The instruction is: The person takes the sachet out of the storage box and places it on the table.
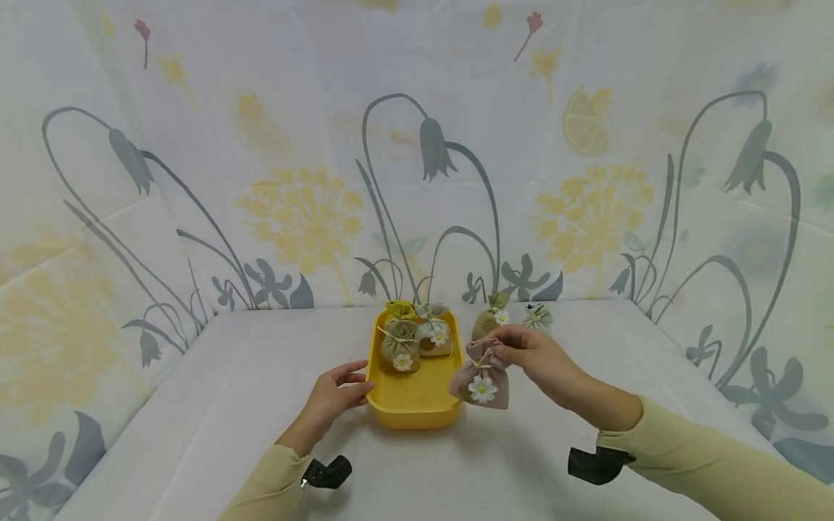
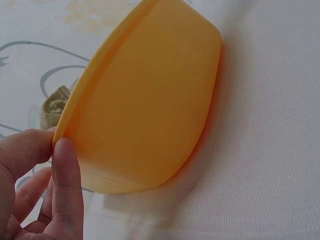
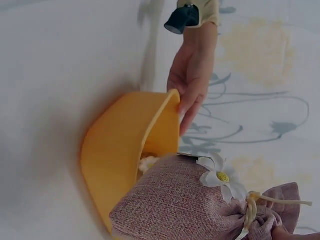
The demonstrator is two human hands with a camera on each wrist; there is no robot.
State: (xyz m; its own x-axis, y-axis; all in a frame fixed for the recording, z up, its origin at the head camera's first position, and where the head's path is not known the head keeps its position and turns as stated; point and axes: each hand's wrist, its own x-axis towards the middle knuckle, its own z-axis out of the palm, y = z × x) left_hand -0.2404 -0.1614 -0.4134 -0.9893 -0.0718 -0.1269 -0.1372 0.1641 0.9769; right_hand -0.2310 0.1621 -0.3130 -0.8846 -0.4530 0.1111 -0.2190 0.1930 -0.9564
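By its gathered neck my right hand (image 1: pixel 544 358) pinches a pink drawstring pouch (image 1: pixel 485 383) with a white flower, hanging beside the right rim of a yellow tub (image 1: pixel 417 418). In the right wrist view the pouch (image 3: pixel 185 205) fills the foreground, its cord tied below the ruffled top. On the other side, my left hand (image 1: pixel 335 394) grips the tub's left rim; the left wrist view has thumb and finger (image 2: pixel 66 165) pinching that edge. Inside the tub, toward the back, are a brown pouch (image 1: pixel 399 347), a grey-white pouch (image 1: pixel 435 336) and a yellow-green pouch (image 1: pixel 400 311).
Behind my right hand, an olive pouch (image 1: pixel 487 320) and a grey-green striped pouch (image 1: pixel 538 315) stand on the white tabletop (image 1: pixel 260 362). A flower-printed cloth (image 1: pixel 417 217) hangs along the back and sides. Each wrist carries a black camera (image 1: pixel 596 465).
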